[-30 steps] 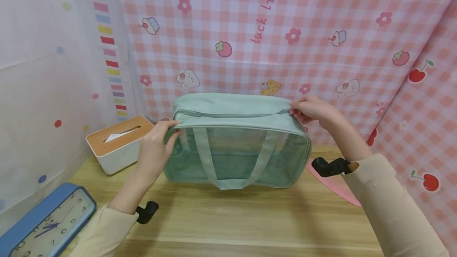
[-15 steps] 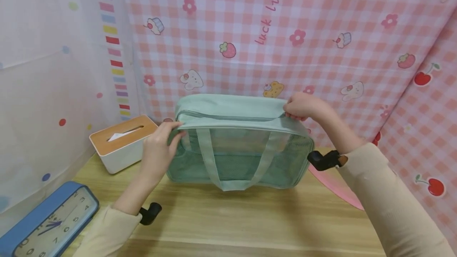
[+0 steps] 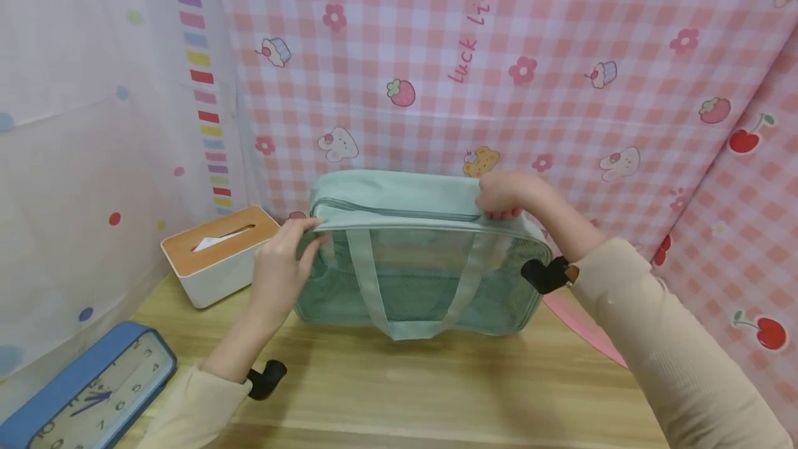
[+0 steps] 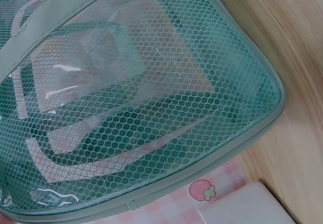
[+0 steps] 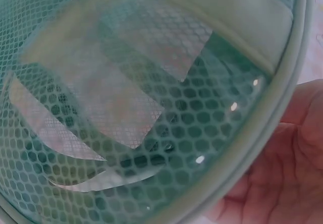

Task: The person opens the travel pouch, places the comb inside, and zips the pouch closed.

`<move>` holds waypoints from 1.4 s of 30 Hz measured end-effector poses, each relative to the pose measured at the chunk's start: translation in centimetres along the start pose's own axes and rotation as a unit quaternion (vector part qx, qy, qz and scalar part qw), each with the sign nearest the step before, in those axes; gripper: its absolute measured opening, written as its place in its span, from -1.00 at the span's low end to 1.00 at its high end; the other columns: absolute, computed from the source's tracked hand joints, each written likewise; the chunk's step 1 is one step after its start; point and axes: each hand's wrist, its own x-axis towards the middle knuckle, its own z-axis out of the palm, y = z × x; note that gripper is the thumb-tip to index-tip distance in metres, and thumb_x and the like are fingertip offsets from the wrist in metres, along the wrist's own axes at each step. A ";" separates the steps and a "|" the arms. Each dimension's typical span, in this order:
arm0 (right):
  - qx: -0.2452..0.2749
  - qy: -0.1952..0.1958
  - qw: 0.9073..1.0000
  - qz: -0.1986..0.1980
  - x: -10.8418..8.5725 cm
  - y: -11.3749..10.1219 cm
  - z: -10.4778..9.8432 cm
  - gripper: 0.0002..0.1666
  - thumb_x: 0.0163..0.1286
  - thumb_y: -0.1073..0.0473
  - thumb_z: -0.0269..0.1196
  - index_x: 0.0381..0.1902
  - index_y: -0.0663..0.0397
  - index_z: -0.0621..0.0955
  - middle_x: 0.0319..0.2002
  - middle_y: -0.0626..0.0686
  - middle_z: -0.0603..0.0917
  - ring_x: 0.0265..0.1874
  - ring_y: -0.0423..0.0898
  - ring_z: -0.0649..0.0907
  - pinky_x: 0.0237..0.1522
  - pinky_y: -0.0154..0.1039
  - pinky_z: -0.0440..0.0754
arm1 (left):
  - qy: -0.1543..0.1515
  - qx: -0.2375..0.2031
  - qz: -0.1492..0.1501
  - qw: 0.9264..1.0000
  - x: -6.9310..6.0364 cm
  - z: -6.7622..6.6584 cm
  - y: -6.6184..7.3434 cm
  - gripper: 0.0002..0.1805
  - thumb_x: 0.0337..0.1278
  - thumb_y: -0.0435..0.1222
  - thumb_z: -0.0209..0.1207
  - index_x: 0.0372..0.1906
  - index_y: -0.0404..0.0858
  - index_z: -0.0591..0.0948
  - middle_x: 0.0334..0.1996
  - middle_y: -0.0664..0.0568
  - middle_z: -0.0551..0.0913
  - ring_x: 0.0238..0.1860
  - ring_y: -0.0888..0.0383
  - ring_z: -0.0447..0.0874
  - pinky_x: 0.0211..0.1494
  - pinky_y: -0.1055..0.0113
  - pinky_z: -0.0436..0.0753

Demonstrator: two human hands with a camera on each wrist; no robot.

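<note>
A mint-green mesh handbag (image 3: 411, 283) with clear panels and strap handles stands upright on the wooden table. Its dark zipper (image 3: 399, 213) runs along the top from the left end to beneath my right hand (image 3: 508, 192). That hand's curled fingers grip at the zipper line; the pull itself is hidden beneath them. My left hand (image 3: 280, 255) pinches the bag's upper left edge between thumb and fingers. In the right wrist view, my right palm (image 5: 282, 168) shows past the bag's piped rim, while the left wrist view holds only the mesh side (image 4: 166, 82) and no hand.
To the left stands a white tissue box (image 3: 221, 283) with a wooden lid and a tissue in its slot. A blue-framed clock (image 3: 93, 393) lies near the front left. Something flat and pink (image 3: 582, 328) lies right of the bag. Patterned cloth (image 3: 399, 40) hangs close behind.
My right hand has slid leftward along the top of the bag, following the zipper. The left hand keeps its hold on the left corner. The head view has shifted slightly.
</note>
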 end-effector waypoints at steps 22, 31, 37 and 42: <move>-0.098 -0.108 0.989 0.015 0.7 -1.3 -0.1 -0.63 0.26 0.29 -0.23 -0.71 0.02 0.34 -0.73 -0.09 0.35 -0.75 -0.24 0.29 -0.70 -0.44 0.24 | 0.006 -0.003 0.006 1.000 -0.6 0.4 0.2 -0.73 -0.12 -0.41 0.30 -0.21 -0.36 0.58 -0.39 -0.12 0.65 -0.45 0.04 0.67 -0.54 0.28 0.60; -0.028 -0.090 0.995 -0.029 1.4 -0.7 0.0 -0.70 0.17 0.27 -0.17 -0.73 0.00 0.33 -0.75 -0.10 0.32 -0.75 -0.24 0.31 -0.69 -0.45 0.29 | 0.014 0.001 -0.003 1.000 -0.6 0.1 0.1 -0.72 -0.13 -0.42 0.31 -0.21 -0.37 0.57 -0.38 -0.14 0.65 -0.44 0.02 0.68 -0.51 0.26 0.62; 0.175 -0.036 0.982 -0.053 1.3 2.3 -0.4 -0.69 0.24 0.22 -0.14 -0.70 0.03 0.32 -0.76 -0.12 0.24 -0.75 -0.25 0.23 -0.64 -0.41 0.23 | 0.016 0.001 0.005 1.000 -0.5 0.1 0.1 -0.73 -0.14 -0.42 0.31 -0.23 -0.38 0.58 -0.40 -0.13 0.64 -0.45 0.03 0.67 -0.51 0.27 0.62; 0.145 0.001 0.988 -0.054 1.3 1.7 0.0 -0.65 0.28 0.22 -0.16 -0.71 0.04 0.32 -0.78 -0.12 0.24 -0.77 -0.24 0.22 -0.66 -0.39 0.23 | 0.013 -0.001 0.002 1.000 -0.4 0.1 0.1 -0.74 -0.11 -0.41 0.30 -0.22 -0.38 0.57 -0.40 -0.13 0.63 -0.44 0.03 0.67 -0.49 0.26 0.63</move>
